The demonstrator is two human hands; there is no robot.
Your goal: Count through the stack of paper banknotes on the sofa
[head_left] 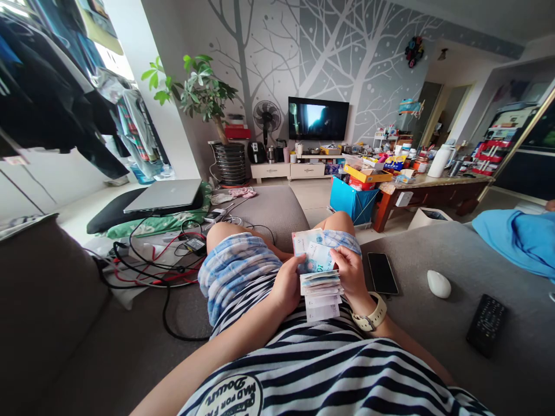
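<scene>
I sit on a grey sofa (477, 254) and hold a stack of banknotes (319, 286) over my lap. My left hand (287, 286) grips the stack's left side. My right hand (350, 273), with a cream watch on its wrist, pinches the top notes, which fan up towards my knees (312, 245). Several lighter notes stick out below the stack against my striped shirt.
On the sofa to my right lie a black phone (382, 273), a white mouse (439, 283) and a black remote (485, 325). Blue cloth (518, 237) lies far right. A laptop (165, 195) and tangled cables (165, 260) are left. A cluttered wooden table (429, 188) stands ahead.
</scene>
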